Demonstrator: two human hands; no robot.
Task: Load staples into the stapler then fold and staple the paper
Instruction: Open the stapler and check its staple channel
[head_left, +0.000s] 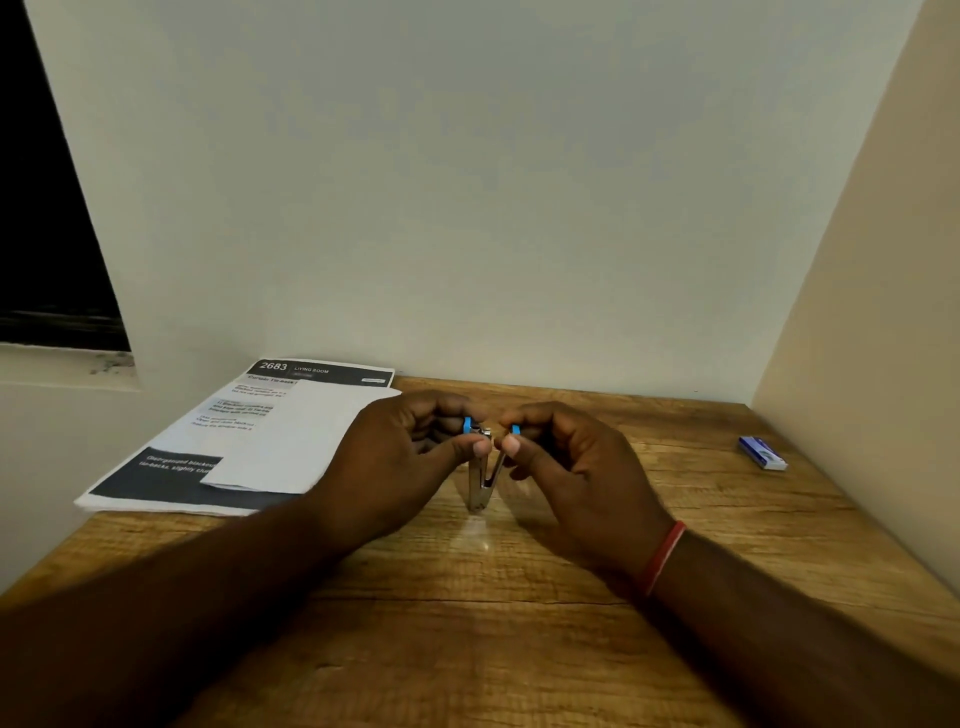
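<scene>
A: Centre of frame, both hands up over the brown wood-grain worktop (519, 634). Left hand (395, 457) & right hand (576, 467) meet on a small silver metal stapler with blue plastic tips (483, 486).
B: Stapler open or closed?
A: Splayed open in a V. Hinge end is down, touching the worktop, blue tips up top. Left-hand fingers (478, 446) are curled, thumb & forefinger pinching the left arm of the V. Right-hand fingers are curled the same way, pinching the right arm.
B: Staples in yet?
A: Can't tell, channel's too small to read. A small blue rectangular box (762, 453) lies flat at mid-right of frame, well apart from the hands, near the side wall.
B: And the paper?
A: Left of centre. A plain white sheet of paper (306, 441) lies on a stack of printed sheets w/ dark bands (166, 486), "2683" readable at the top. The left hand overlaps the sheet's right edge in frame. Thin red band (662, 558) on the right wrist.
</scene>
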